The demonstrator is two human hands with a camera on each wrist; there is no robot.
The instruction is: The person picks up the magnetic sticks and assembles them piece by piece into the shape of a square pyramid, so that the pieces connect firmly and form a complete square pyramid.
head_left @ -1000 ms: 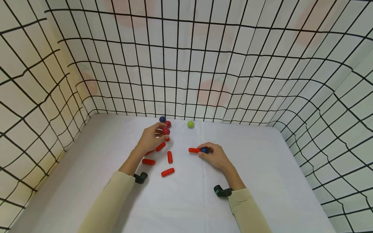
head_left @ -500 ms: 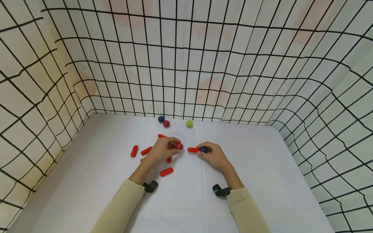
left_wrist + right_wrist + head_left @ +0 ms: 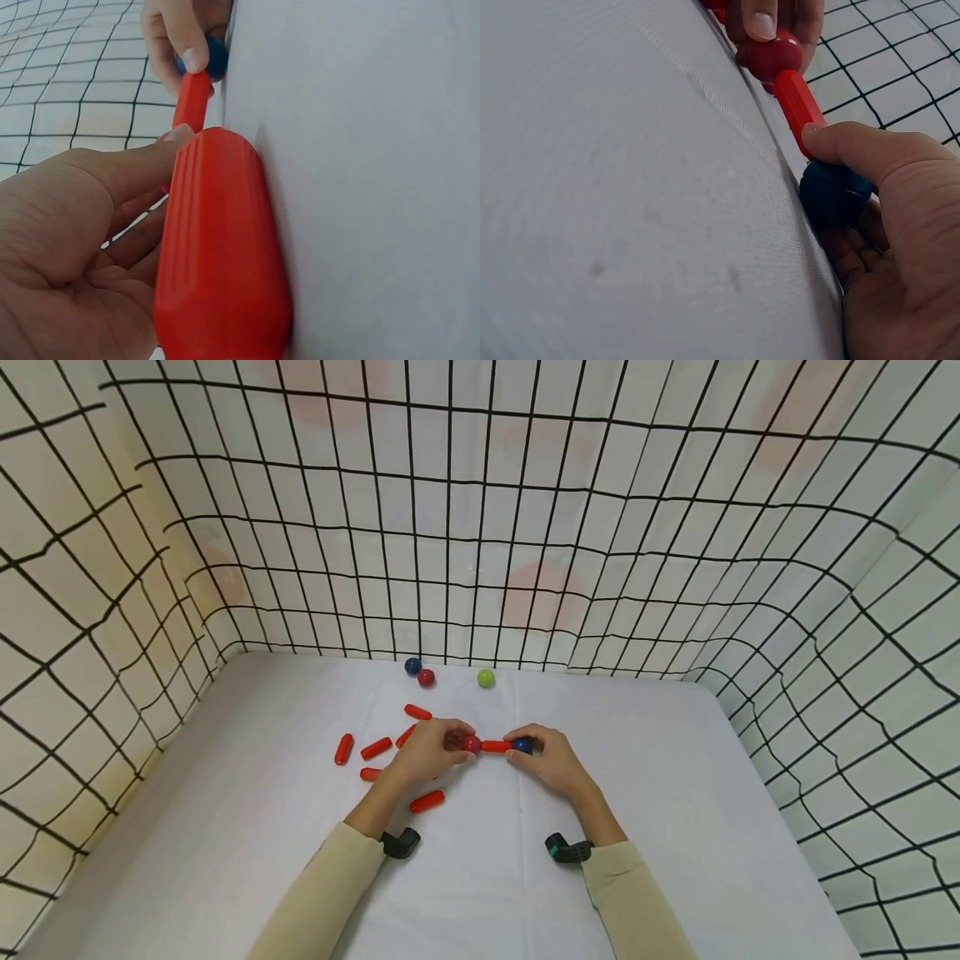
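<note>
Between thumb and fingers, my left hand (image 3: 435, 750) pinches a red ball (image 3: 471, 743). My right hand (image 3: 551, 756) grips a blue ball (image 3: 522, 745), its thumb reaching onto the end of a red rod (image 3: 495, 747). That rod runs from the blue ball to the red ball, and in the right wrist view its far end meets the red ball (image 3: 775, 56). Everything held is low over the white tabletop. A loose red rod (image 3: 221, 247) fills the front of the left wrist view, beside the left palm.
Several red rods, one of them (image 3: 427, 802) near the left forearm, lie scattered around the left hand. At the back are a second blue ball (image 3: 413, 666), a second red ball (image 3: 426, 677) and a green ball (image 3: 486, 678). Black wire mesh (image 3: 465, 527) borders the table (image 3: 675, 793).
From the back left, my left hand has brought the red ball right and nearer, up to the free end of the rod. My right hand stays in place with the blue ball.
</note>
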